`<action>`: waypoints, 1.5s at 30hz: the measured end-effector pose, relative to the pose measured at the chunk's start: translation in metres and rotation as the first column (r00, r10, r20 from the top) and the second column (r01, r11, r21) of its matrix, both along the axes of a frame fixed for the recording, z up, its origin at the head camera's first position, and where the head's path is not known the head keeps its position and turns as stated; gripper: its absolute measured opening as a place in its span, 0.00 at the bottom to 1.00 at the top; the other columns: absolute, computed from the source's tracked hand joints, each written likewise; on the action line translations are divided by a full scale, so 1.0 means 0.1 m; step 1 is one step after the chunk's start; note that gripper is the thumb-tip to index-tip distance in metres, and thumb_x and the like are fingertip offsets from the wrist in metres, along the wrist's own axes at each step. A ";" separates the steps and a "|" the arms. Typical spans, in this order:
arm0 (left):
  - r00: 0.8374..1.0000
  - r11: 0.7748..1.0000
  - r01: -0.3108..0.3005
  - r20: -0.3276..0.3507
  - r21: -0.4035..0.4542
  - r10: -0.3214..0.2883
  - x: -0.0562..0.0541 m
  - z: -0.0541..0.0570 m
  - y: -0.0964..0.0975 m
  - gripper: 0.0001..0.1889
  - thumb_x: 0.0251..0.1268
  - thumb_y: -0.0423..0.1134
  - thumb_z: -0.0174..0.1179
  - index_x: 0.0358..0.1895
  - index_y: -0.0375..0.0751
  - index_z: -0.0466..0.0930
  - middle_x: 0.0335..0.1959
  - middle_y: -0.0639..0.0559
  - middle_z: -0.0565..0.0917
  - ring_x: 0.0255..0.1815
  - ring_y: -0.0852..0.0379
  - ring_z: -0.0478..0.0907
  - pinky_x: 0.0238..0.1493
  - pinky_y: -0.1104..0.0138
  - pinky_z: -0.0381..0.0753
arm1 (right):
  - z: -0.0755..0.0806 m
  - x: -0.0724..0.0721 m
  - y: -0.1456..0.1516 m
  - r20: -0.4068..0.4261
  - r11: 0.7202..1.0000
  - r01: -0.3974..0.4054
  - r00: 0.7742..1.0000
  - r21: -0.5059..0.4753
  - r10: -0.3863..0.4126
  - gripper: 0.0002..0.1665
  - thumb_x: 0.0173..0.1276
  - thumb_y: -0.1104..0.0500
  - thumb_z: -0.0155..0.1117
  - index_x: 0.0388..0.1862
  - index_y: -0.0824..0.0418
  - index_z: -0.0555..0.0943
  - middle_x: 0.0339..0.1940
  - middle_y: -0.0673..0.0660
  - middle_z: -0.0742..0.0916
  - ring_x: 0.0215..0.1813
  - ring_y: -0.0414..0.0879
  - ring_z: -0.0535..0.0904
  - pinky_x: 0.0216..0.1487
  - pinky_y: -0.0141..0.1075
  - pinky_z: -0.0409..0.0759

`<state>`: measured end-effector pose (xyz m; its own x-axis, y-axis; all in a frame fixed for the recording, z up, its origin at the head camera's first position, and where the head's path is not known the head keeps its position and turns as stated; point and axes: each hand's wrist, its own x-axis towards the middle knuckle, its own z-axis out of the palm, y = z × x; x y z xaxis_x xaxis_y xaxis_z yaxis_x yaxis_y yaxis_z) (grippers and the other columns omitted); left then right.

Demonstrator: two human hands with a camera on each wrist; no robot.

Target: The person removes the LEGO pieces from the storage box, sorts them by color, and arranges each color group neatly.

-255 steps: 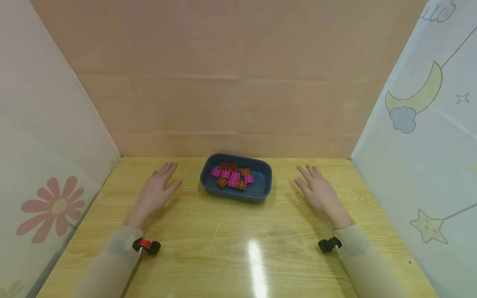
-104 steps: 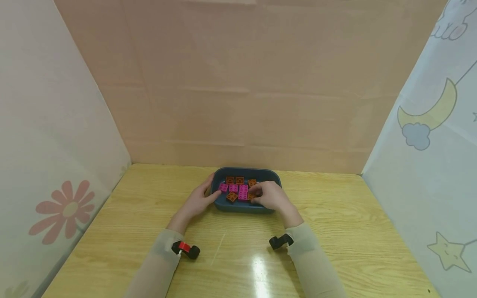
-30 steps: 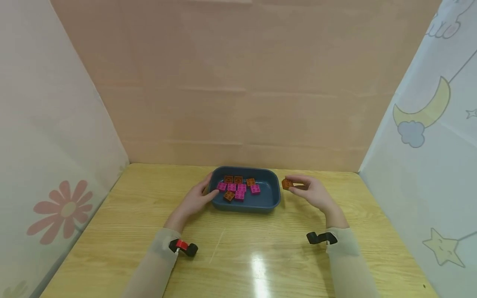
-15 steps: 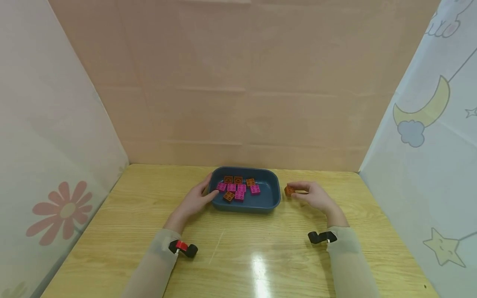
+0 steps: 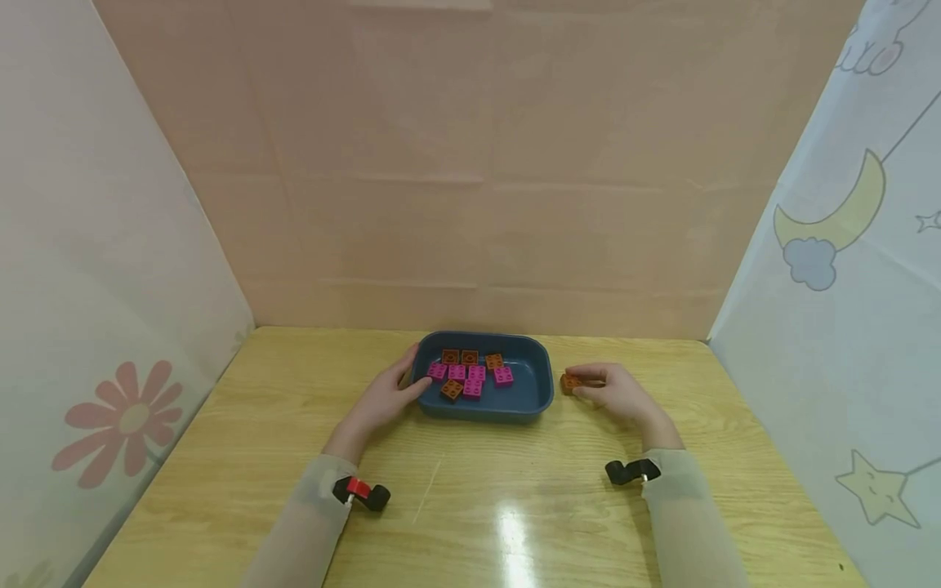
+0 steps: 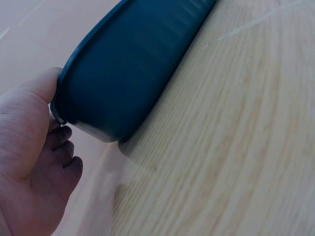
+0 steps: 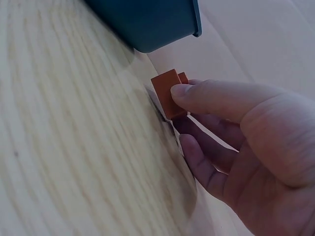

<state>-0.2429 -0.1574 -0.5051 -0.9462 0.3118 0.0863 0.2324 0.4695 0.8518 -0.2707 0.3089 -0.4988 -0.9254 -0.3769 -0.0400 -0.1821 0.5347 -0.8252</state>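
Note:
A dark blue tray (image 5: 515, 404) stands in the middle of the table, holding several pink bricks (image 5: 473, 388) and several brown-orange bricks (image 5: 452, 389). My left hand (image 5: 378, 400) grips the tray's left end, thumb at the rim; in the left wrist view its other fingers (image 6: 61, 150) curl beside the end wall. To the right of the tray, my right hand (image 5: 619, 394) pinches a brown-orange toy building brick (image 5: 569, 383) between thumb and fingers. The right wrist view shows this brick (image 7: 167, 93) close over the tabletop, its studs facing away from the table.
The wooden table (image 5: 456, 506) ends at a tan back wall (image 5: 470, 204). White patterned sheets hang at the left (image 5: 110, 245) and right (image 5: 845, 343). A black wrist mount sits on each sleeve.
My right hand reached into the tray, then carried a brown-orange brick out to the right and lowered it toward the table. My left hand came to the tray's left end and stays there.

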 end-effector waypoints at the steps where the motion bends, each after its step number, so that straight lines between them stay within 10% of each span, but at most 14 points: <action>1: 1.000 1.000 -0.001 0.005 0.003 0.001 0.00 0.00 0.00 0.43 0.83 0.52 0.60 0.89 0.45 0.46 0.89 0.47 0.49 0.88 0.45 0.46 0.85 0.49 0.49 | 0.00 0.00 0.00 -0.002 1.000 0.000 1.000 0.003 0.000 0.28 0.78 0.60 0.70 0.74 0.65 0.80 0.70 0.67 0.83 0.67 0.62 0.82 0.48 0.35 0.87; 45: 1.000 1.000 -0.001 0.026 0.017 0.000 0.03 0.02 0.01 0.44 0.83 0.55 0.59 0.89 0.46 0.46 0.89 0.49 0.49 0.88 0.46 0.45 0.85 0.50 0.48 | 0.00 0.00 -0.05 0.006 1.000 0.029 1.000 -0.009 -0.029 0.31 0.76 0.59 0.73 0.75 0.65 0.78 0.69 0.68 0.84 0.69 0.63 0.81 0.54 0.30 0.83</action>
